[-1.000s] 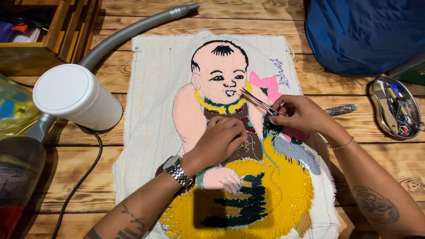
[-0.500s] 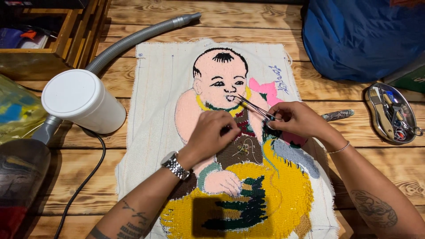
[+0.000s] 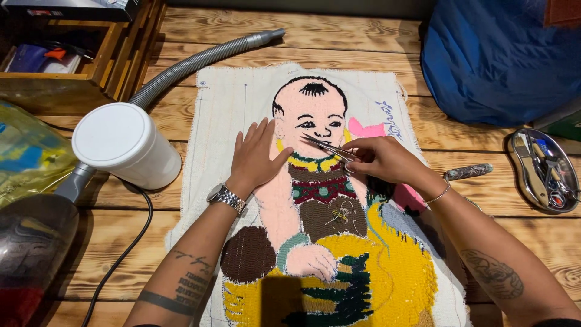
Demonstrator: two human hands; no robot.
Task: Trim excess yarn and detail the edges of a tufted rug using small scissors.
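Note:
A tufted rug point(image 3: 315, 200) showing a baby in pink, yellow, brown and green yarn lies flat on white backing cloth on the wooden table. My left hand point(image 3: 254, 158), with a metal watch at the wrist, rests flat and open on the cloth beside the baby's pink shoulder. My right hand point(image 3: 381, 160) grips small metal scissors point(image 3: 324, 145), their tips pointing left at the baby's chin and neck.
A white cylindrical tub point(image 3: 124, 145) and a grey vacuum hose point(image 3: 200, 60) lie left of the rug, with a black cable below. A wooden crate point(image 3: 91, 54) stands at the back left, a blue bag point(image 3: 502, 60) at the back right, a metal tool tray point(image 3: 543, 169) at right.
My left hand has moved off the baby's chest to the left and flattened on the cloth, uncovering the brown and red chest part. The scissors' tips have shifted slightly toward the chin.

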